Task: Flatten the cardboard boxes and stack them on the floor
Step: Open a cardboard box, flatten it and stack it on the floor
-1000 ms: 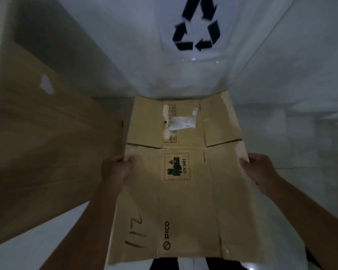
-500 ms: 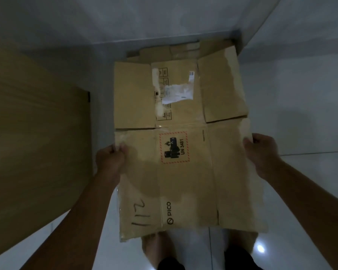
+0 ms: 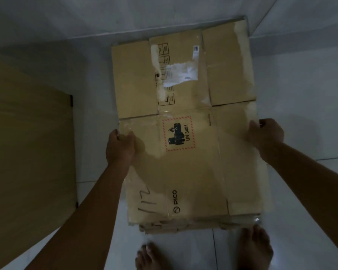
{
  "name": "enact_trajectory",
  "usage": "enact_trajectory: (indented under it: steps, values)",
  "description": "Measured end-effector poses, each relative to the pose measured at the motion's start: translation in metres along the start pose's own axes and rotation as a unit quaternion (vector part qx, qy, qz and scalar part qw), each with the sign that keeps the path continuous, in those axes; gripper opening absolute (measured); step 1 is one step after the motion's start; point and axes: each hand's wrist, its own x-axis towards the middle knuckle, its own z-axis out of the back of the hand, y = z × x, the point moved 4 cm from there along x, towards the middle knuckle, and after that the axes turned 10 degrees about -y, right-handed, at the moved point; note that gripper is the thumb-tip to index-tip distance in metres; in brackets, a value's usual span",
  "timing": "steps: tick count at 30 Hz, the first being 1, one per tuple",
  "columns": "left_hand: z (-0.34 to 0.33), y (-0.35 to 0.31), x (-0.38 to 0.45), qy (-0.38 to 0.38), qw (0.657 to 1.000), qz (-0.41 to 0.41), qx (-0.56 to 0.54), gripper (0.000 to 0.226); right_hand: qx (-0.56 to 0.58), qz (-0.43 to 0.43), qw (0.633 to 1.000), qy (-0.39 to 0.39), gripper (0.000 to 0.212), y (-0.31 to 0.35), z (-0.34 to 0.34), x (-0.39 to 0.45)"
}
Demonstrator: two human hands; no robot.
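Observation:
A flattened brown cardboard box (image 3: 187, 168) with a red-bordered battery label, a torn white sticker and "PICO" print lies flat, low over the floor. My left hand (image 3: 120, 146) grips its left edge and my right hand (image 3: 265, 133) grips its right edge. Beneath it, edges of other flattened cardboard (image 3: 193, 224) show at the near side, forming a stack on the white tiled floor (image 3: 310, 201).
A wooden table top (image 3: 27, 152) fills the left side, close to the stack. A white wall (image 3: 125, 14) runs just behind the cardboard, with a corner at the upper right. My bare feet (image 3: 256, 248) stand right at the stack's near edge.
The box has come down from chest height onto the floor stack. My view has tilted down, so the wall's recycling sign has left the frame and my feet have appeared.

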Motion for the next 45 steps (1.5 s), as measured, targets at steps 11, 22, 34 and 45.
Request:
enact_trajectory:
  steps: [11,22,34,45]
  values:
    - [0.161,-0.086,-0.2,0.046,0.857,-0.34,0.385,0.057,-0.343,0.316,0.883,0.055,0.059,0.056,0.188,-0.2]
    - [0.43,-0.122,-0.405,-0.022,0.901,-0.316,0.297,0.051,-0.247,0.435,0.866,0.018,0.051,0.115,0.417,-0.442]
    - [0.694,-0.025,-0.496,-0.252,0.925,-0.206,0.195,0.045,-0.123,0.67,0.731,0.039,0.049,0.192,0.488,-0.7]
    - [0.969,0.091,-0.323,-0.371,0.9,-0.15,0.173,0.046,-0.061,0.761,0.646,-0.001,0.051,0.364,0.387,-0.97]
